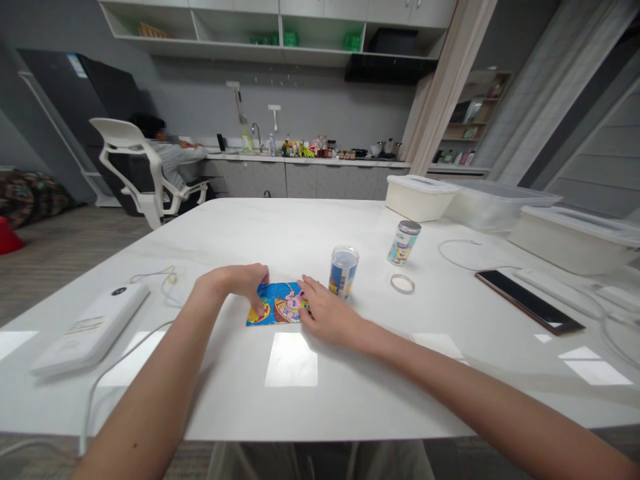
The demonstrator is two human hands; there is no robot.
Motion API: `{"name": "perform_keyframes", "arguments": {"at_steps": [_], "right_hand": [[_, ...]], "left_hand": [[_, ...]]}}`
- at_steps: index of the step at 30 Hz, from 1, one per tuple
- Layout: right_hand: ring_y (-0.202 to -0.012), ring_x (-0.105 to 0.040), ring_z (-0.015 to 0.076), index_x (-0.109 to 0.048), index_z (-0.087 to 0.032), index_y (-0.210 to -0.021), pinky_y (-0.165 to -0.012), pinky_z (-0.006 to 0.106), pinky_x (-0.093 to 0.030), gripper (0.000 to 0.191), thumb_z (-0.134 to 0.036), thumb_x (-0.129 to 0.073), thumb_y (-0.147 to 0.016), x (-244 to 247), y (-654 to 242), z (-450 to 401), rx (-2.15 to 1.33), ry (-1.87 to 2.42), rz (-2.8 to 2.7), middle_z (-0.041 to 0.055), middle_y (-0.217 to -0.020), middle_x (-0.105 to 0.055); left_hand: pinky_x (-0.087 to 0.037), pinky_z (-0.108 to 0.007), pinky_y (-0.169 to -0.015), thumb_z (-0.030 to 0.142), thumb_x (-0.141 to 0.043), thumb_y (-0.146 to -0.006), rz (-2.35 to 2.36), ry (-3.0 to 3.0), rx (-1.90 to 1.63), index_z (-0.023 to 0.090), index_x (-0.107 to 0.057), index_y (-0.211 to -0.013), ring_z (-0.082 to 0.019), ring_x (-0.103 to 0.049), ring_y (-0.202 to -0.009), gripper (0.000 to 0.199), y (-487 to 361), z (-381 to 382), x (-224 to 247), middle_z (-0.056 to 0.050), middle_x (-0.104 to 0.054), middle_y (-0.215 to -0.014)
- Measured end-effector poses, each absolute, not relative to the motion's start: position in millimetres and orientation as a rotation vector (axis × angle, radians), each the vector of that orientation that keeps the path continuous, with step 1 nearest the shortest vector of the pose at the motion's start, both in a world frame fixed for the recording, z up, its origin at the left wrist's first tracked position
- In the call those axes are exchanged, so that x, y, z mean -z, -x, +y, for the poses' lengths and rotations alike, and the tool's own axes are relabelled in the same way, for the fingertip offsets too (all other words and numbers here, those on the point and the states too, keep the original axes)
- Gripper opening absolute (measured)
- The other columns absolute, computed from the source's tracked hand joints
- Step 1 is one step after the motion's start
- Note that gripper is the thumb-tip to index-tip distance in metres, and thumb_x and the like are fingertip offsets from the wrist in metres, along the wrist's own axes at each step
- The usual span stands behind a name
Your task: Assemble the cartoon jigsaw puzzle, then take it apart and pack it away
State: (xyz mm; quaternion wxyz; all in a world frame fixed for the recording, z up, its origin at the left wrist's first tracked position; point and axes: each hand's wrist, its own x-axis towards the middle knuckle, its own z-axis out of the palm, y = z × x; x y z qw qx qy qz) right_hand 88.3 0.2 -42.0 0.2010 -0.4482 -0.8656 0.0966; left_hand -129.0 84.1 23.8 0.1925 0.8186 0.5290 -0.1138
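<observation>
Gently, left hand and right hand touch a cartoon sheet on a white table.
Both open, fingertips on it (no closed grip), beside a blue-labelled jar.

A flat blue picture card with pink and yellow cartoon shapes lies on a smooth white table. The bare left hand curls over it, with fingertips on its left part. The bare right hand lies low, with fingers on its right end.
</observation>
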Motion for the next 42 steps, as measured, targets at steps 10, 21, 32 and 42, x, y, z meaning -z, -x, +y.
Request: {"name": "perform_keyframes", "arguments": {"at_steps": [10, 21, 32, 42], "right_hand": [[-0.110, -0.057, 0.0312, -0.046, -0.009, -0.137, -0.097, 0.046, -0.045, 0.058, -0.033, -0.051, -0.084, 34.4, -74.3, 11.3, -0.213, 1.322, -2.369, 0.0193, -0.119, -0.060], [-0.106, -0.052, 0.0261, -0.056, -0.012, -0.125, -0.092, 0.040, -0.044, 0.051, -0.033, -0.064, -0.079, 40.0, -73.5, 19.8, -0.238, 1.367, -2.244, 0.0129, -0.111, -0.054], [-0.091, -0.055, 0.0205, -0.055, -0.018, -0.101, -0.078, 0.032, -0.044, 0.014, -0.018, -0.055, -0.088, 50.5, -71.5, 18.5, -0.198, 1.332, -2.207, 0.0065, -0.099, -0.056], [-0.093, -0.054, 0.0214, -0.055, -0.019, -0.097, -0.083, 0.035, -0.044, 0.019, -0.009, -0.046, -0.084, 54.7, -71.6, 18.3, -0.187, 1.325, -2.137, 0.0069, -0.097, -0.057]], "left_hand": [[-0.046, -0.029, -0.066, 0.041, -0.079, -0.038, 1.426, -2.253, 0.294, 0.022, -0.057, -0.092, -0.026, -0.064, -0.084, 0.061, 130.7, 87.5, -16.8, -0.006, -0.070, -0.094], [-0.042, -0.026, -0.066, 0.041, -0.076, -0.047, 1.304, -2.350, 0.423, 0.020, -0.056, -0.093, -0.022, -0.059, -0.083, 0.055, 119.0, 78.1, -31.3, -0.003, -0.066, -0.092], [-0.038, -0.024, -0.065, 0.032, -0.062, -0.068, 1.168, -2.514, 0.203, 0.019, -0.058, -0.077, -0.017, -0.056, -0.076, 0.016, 121.3, 91.7, -20.7, -0.001, -0.065, -0.081], [-0.040, -0.024, -0.059, 0.044, -0.057, -0.072, 1.131, -2.373, 0.113, 0.019, -0.057, -0.073, -0.015, -0.055, -0.064, 0.026, 124.7, 97.9, -13.0, 0.000, -0.062, -0.071]]}}
